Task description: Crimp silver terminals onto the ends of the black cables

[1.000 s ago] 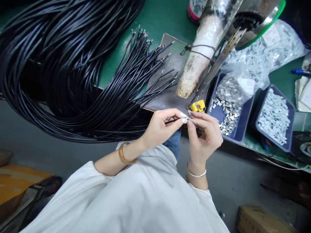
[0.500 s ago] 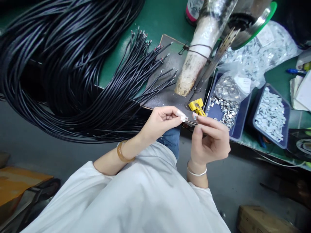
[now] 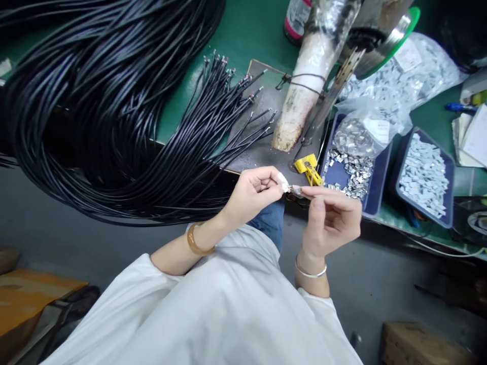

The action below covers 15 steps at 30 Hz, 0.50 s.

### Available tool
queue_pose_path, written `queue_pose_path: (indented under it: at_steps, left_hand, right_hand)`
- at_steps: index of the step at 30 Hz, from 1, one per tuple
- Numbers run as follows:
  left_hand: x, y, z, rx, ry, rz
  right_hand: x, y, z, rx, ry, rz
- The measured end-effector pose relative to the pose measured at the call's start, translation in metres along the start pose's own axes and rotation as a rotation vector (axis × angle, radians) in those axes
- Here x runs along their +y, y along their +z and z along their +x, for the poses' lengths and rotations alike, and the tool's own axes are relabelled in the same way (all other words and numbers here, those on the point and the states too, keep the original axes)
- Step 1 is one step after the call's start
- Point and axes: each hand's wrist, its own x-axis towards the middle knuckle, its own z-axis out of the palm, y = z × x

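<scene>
My left hand (image 3: 261,190) is closed in a pinch, with white wrapping on a fingertip. A tiny metallic piece (image 3: 292,189) shows just past its fingertips; its kind is too small to make out. From the right, my right hand (image 3: 331,218) meets it, index finger stretched to the piece and the thumb bent just below. Whatever lies between the right fingers is mostly hidden. Right behind the fingertips, a yellow clamp-like part (image 3: 309,167) sits at the table's edge. To the left, a big bundle of black cables (image 3: 182,137) has its stripped ends fanned over a dark board (image 3: 262,101).
A blue tray (image 3: 375,203) holds small metal pieces and a plastic bag. Beside it, another blue tray (image 3: 451,203) is full of pale small parts. A wrapped white post (image 3: 300,101) slants over the board. Further back lie a large clear bag (image 3: 433,76) and a bottle (image 3: 297,20).
My right index fingertip has come down and left to meet the left fingertips. The thin dark strip seen between the hands is now mostly covered. The view has shifted slightly.
</scene>
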Motion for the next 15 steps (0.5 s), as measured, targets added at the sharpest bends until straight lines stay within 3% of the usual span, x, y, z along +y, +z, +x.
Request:
queue_pose_path:
  at_steps: [3,8,15]
  left_hand:
    - [0.0,-0.0008,0.0015,-0.016,0.001,0.005]
    - [0.0002,-0.0012,0.0034,-0.013,-0.009,0.022]
    - [0.002,-0.0011,0.0044,-0.023,-0.056,0.031]
  right_hand:
    - [0.0025,-0.0003,-0.0009,0.01,0.093,0.035]
    - [0.0038,0.0012,0.0001,-0.082,0.183,0.089]
    - [0.0088,-0.0008,0.0024,-0.001,0.051,-0.008]
